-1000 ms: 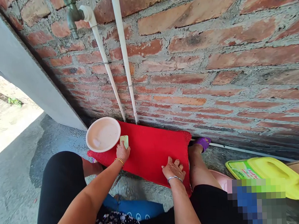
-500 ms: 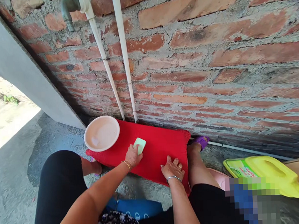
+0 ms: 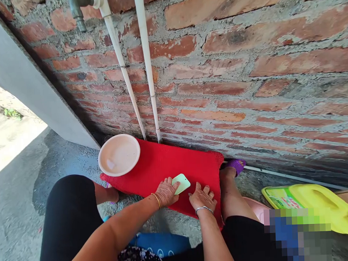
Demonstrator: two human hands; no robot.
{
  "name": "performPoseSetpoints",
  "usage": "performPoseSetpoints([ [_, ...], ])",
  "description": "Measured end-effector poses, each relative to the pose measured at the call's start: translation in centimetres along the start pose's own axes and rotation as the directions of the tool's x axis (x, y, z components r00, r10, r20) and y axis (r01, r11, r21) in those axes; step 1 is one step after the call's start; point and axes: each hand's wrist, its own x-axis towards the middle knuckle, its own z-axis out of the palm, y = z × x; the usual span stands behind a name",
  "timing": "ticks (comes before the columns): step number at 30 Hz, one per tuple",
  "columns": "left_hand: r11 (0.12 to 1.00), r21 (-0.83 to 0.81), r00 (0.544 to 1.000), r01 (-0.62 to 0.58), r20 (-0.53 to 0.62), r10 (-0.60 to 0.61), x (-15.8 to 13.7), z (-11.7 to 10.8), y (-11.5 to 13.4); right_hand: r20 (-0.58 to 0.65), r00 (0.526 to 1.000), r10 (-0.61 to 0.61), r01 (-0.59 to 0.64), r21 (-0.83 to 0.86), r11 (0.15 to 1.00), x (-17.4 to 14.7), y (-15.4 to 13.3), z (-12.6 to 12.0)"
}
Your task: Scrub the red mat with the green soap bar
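Note:
My left hand (image 3: 165, 192) is closed around one end of a pale green scrub brush (image 3: 182, 183). Its flat back faces up, with a small hole near the far corner; any bristles are hidden underneath. The brush lies against a red mat (image 3: 175, 157) spread out in front of me between my legs. My right hand (image 3: 203, 198) presses palm down on the mat's right part, fingers spread, just right of the brush. A pale pink basin (image 3: 120, 171) with water in it stands on the left end of the mat.
A brick wall (image 3: 218, 85) rises behind the mat, with white pipes (image 3: 147, 63) and a tap (image 3: 78, 16). At the right, a yellow detergent bottle (image 3: 319, 201) lies near a pink tub (image 3: 255, 208). Purple slippers (image 3: 236, 166) are on my feet. The concrete floor (image 3: 60, 157) is partly wet.
My left hand has moved the brush to the right and toward me, closer to my right hand. The right hand stays pressed on the mat in about the same spot.

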Motion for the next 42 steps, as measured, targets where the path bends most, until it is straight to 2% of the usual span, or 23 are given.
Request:
performPoseSetpoints([
  [3, 0.971, -0.018, 0.963, 0.238, -0.125, -0.238, -1.7, -1.7, -3.8, 0.002, 1.000, -0.008, 0.008, -0.006, 1.000, -0.1, -0.1, -0.2],
  [6, 0.852, -0.085, 0.825, 0.516, -0.219, -0.521, -3.1, -3.8, -7.5, 0.017, 1.000, -0.014, 0.014, -0.004, 1.000, -0.3, -0.1, -0.5],
  [8, 0.775, -0.123, 0.741, 0.620, -0.232, -0.630, -3.6, -4.2, -8.3, 0.019, 1.000, -0.014, 0.014, 0.000, 1.000, -0.4, -0.1, -0.7],
  [9, 0.760, -0.133, 0.728, 0.636, -0.226, -0.648, -3.7, -4.0, -8.0, 0.021, 1.000, -0.013, 0.013, 0.001, 1.000, -0.5, -0.1, -0.8],
  [10, 0.771, -0.136, 0.742, 0.623, -0.211, -0.637, -3.8, -3.5, -7.4, 0.025, 1.000, -0.011, 0.011, 0.000, 1.000, -0.5, -0.1, -0.8],
  [11, 0.805, -0.132, 0.782, 0.579, -0.189, -0.593, -3.7, -3.0, -6.6, 0.030, 1.000, -0.009, 0.009, -0.003, 1.000, -0.5, -0.1, -0.8],
  [14, 0.938, -0.108, 0.935, 0.329, -0.102, -0.339, -3.2, -1.8, -3.9, 0.035, 0.999, -0.008, 0.008, -0.010, 1.000, -0.5, -0.1, -0.7],
  [16, 0.963, -0.116, 0.961, 0.245, -0.100, -0.257, -2.5, -2.1, -3.3, 0.031, 0.999, -0.012, 0.012, -0.010, 1.000, -0.5, 0.0, -0.6],
  [17, 0.955, -0.132, 0.952, 0.265, -0.121, -0.281, -2.1, -2.7, -3.5, 0.026, 1.000, -0.015, 0.015, -0.009, 1.000, -0.5, 0.0, -0.5],
  [19, 0.898, -0.190, 0.886, 0.397, -0.178, -0.429, -1.2, -4.4, -4.9, 0.021, 1.000, -0.019, 0.019, -0.007, 1.000, -0.4, 0.0, -0.4],
  [22, 0.745, -0.277, 0.725, 0.607, -0.190, -0.662, 0.0, -6.5, -7.0, 0.014, 1.000, -0.024, 0.024, 0.000, 1.000, -0.2, 0.0, -0.2],
  [24, 0.689, -0.287, 0.669, 0.665, -0.181, -0.721, 0.9, -6.6, -6.9, 0.010, 1.000, -0.025, 0.025, 0.006, 1.000, -0.1, 0.0, -0.2],
  [25, 0.703, -0.273, 0.682, 0.657, -0.181, -0.708, 1.3, -6.1, -6.3, 0.007, 1.000, -0.026, 0.026, 0.008, 1.000, -0.1, 0.0, -0.1],
  [26, 0.742, -0.247, 0.724, 0.623, -0.177, -0.667, 1.7, -5.4, -5.4, 0.007, 1.000, -0.026, 0.026, 0.011, 1.000, 0.0, 0.1, -0.1],
  [29, 0.895, -0.169, 0.899, 0.413, -0.083, -0.431, 2.9, -2.8, -2.1, 0.013, 1.000, -0.021, 0.021, 0.017, 1.000, 0.1, 0.2, -0.1],
  [30, 0.922, -0.161, 0.930, 0.353, -0.050, -0.365, 3.2, -2.2, -1.4, 0.017, 1.000, -0.017, 0.016, 0.017, 1.000, 0.2, 0.2, 0.0],
  [31, 0.937, -0.160, 0.947, 0.311, -0.030, -0.320, 3.5, -2.0, -1.0, 0.017, 1.000, -0.013, 0.013, 0.015, 1.000, 0.2, 0.2, 0.0],
  [33, 0.934, -0.179, 0.945, 0.308, -0.057, -0.322, 3.9, -2.8, -1.6, 0.014, 1.000, -0.013, 0.013, 0.006, 1.000, 0.3, 0.3, 0.0],
  [35, 0.890, -0.225, 0.892, 0.397, -0.132, -0.432, 4.1, -4.9, -3.5, 0.009, 1.000, -0.018, 0.018, 0.000, 1.000, 0.3, 0.3, 0.0],
  [37, 0.793, -0.266, 0.778, 0.548, -0.185, -0.600, 4.1, -7.3, -5.5, 0.018, 1.000, -0.016, 0.016, -0.001, 1.000, 0.3, 0.3, -0.2],
  [39, 0.715, -0.281, 0.689, 0.641, -0.199, -0.696, 4.4, -8.8, -6.6, 0.027, 1.000, -0.012, 0.012, 0.004, 1.000, 0.2, 0.2, -0.3],
  [41, 0.687, -0.261, 0.656, 0.678, -0.207, -0.726, 5.0, -8.9, -5.9, 0.032, 0.999, -0.015, 0.015, 0.014, 1.000, 0.1, 0.2, -0.4],
  [42, 0.701, -0.240, 0.669, 0.672, -0.208, -0.713, 5.3, -8.3, -4.9, 0.033, 0.999, -0.017, 0.016, 0.020, 1.000, 0.1, 0.3, -0.5],
])
